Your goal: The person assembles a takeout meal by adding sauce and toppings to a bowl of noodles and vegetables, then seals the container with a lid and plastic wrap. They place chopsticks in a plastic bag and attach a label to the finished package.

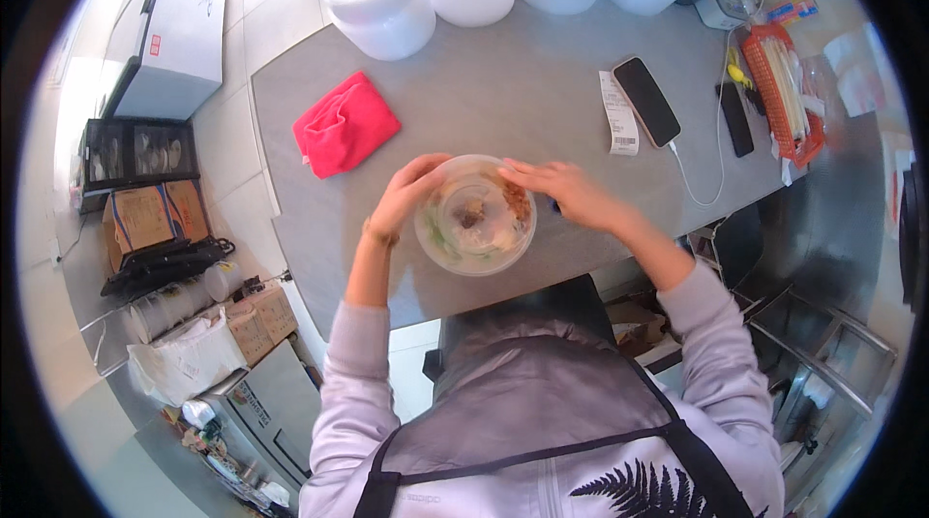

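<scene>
A round plastic takeout bowl (pixel 475 217) with a translucent lid stands near the front edge of the grey table (pixel 493 104). Through the lid show green, reddish-brown and pale foods and a dark heap in the middle. My left hand (pixel 410 195) lies along the bowl's upper left rim, fingers on the lid's edge. My right hand (pixel 559 191) has its fingertips on the lid's upper right edge, palm off to the side. Whether either hand grips the bowl or only presses on it, I cannot tell. A small dark blue thing partly shows beside my right hand.
A folded red cloth (pixel 347 124) lies at left. White plastic tubs (pixel 377 2) line the far edge. To the right are a printed receipt (pixel 619 115), a phone (pixel 647 102) on a white cable, a second dark phone (pixel 735 118) and an orange basket (pixel 780 93).
</scene>
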### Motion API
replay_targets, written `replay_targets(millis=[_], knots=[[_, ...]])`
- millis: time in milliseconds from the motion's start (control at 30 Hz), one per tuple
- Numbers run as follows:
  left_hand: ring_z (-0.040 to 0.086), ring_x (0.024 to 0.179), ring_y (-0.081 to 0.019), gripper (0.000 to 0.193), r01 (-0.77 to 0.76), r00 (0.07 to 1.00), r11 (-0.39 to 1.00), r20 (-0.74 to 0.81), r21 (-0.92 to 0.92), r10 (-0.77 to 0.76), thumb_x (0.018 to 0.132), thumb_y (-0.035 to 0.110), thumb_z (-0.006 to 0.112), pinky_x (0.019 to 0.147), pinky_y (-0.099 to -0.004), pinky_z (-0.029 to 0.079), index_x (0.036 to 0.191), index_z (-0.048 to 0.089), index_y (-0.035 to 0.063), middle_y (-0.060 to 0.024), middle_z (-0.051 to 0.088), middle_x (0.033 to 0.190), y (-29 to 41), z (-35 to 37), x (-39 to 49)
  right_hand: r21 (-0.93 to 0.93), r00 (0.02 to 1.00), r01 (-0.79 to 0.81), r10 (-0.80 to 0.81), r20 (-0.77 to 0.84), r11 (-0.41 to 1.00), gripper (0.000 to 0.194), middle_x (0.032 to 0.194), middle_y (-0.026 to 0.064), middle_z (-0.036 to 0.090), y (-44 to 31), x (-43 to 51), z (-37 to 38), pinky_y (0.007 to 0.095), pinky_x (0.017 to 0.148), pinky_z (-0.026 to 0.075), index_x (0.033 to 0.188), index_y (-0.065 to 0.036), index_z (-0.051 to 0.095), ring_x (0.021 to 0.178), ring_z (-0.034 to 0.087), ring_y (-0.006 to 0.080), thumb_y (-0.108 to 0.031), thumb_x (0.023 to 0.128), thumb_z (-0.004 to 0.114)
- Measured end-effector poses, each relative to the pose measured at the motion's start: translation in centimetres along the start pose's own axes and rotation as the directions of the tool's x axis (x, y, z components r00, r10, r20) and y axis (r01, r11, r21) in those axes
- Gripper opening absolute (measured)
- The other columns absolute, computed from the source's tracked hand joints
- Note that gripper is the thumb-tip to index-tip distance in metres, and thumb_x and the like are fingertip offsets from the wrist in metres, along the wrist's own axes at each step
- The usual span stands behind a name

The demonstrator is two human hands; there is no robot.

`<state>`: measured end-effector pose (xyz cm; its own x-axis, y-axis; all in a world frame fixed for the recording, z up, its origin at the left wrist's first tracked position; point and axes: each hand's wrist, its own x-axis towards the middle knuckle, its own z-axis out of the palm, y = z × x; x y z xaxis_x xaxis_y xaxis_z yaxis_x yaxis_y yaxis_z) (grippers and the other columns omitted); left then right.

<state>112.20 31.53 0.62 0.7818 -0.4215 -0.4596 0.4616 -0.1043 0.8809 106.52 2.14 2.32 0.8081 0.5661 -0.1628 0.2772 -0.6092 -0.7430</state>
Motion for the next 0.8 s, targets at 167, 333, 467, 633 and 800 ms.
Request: replay_targets(millis=[167, 333, 467, 633, 800], knots=[[0.053, 0.079, -0.0058, 0.021, -0.073, 0.966, 0.961, 0.260, 0.269, 0.001, 0.093, 0.023, 0.064, 0.071, -0.0220, 0.045, 0.098, 0.063, 0.0024, 0.0024, 0.061, 0.087, 2.1, -0.7, 5.0, 0.143, 0.980, 0.196, -0.199, 0.002, 0.970, 0.088, 0.151, 0.0031, 0.041, 2.7, 4.0, -3.3, 0.0354, 0.097, 0.041, 0.147, -0.025, 0.041, 0.097, 0.053, 0.0299, 0.012, 0.068, 0.043], [0.048, 0.073, -0.0040, 0.017, -0.201, 0.947, 0.974, -0.231, 0.107, 0.221, 0.094, 0.019, 0.064, 0.065, -0.0210, 0.043, 0.093, 0.060, 0.0026, 0.0042, 0.056, 0.081, -2.8, -0.1, 1.4, 0.425, 0.940, -0.320, 0.340, 0.032, 0.847, 0.084, 0.139, 0.0088, 0.053, 2.8, -6.1, -4.2, 0.0304, 0.092, 0.042, 0.150, -0.022, 0.037, 0.096, 0.055, 0.0222, 0.001, 0.069, 0.044], [0.048, 0.075, -0.0048, 0.015, -0.306, 0.773, 0.939, -0.534, 0.157, 0.342, 0.095, 0.017, 0.062, 0.066, -0.0210, 0.043, 0.093, 0.058, 0.0022, 0.0029, 0.056, 0.082, -6.0, 2.6, -1.1, 0.647, 0.872, -0.383, 0.490, 0.016, 0.660, 0.086, 0.138, 0.0115, 0.053, -3.2, -10.7, 3.1, 0.0295, 0.099, 0.041, 0.151, -0.019, 0.033, 0.107, 0.059, 0.0205, 0.004, 0.069, 0.040], [0.049, 0.088, -0.0068, 0.026, -0.226, 0.776, 0.929, -0.630, -0.292, -0.010, 0.097, 0.026, 0.058, 0.078, -0.0224, 0.042, 0.108, 0.056, 0.0029, 0.0007, 0.055, 0.094, -6.5, 6.3, -4.9, 0.460, 0.897, -0.156, 0.320, -0.304, 0.874, 0.087, 0.154, 0.0122, 0.035, -4.8, -7.3, 8.1, 0.0368, 0.106, 0.038, 0.152, -0.017, 0.030, 0.128, 0.050, 0.0240, 0.013, 0.071, 0.039], [0.054, 0.096, -0.0095, 0.036, -0.123, 0.984, 0.986, -0.141, -0.113, 0.106, 0.095, 0.032, 0.059, 0.082, -0.0241, 0.045, 0.117, 0.056, 0.0034, -0.0021, 0.059, 0.105, -1.7, 0.4, -2.9, -0.061, 0.988, -0.128, 0.122, -0.099, 0.990, 0.083, 0.155, -0.0003, 0.034, -1.3, -3.1, 1.9, 0.0372, 0.100, 0.043, 0.148, -0.030, 0.037, 0.113, 0.054, 0.0340, 0.009, 0.076, 0.049]])
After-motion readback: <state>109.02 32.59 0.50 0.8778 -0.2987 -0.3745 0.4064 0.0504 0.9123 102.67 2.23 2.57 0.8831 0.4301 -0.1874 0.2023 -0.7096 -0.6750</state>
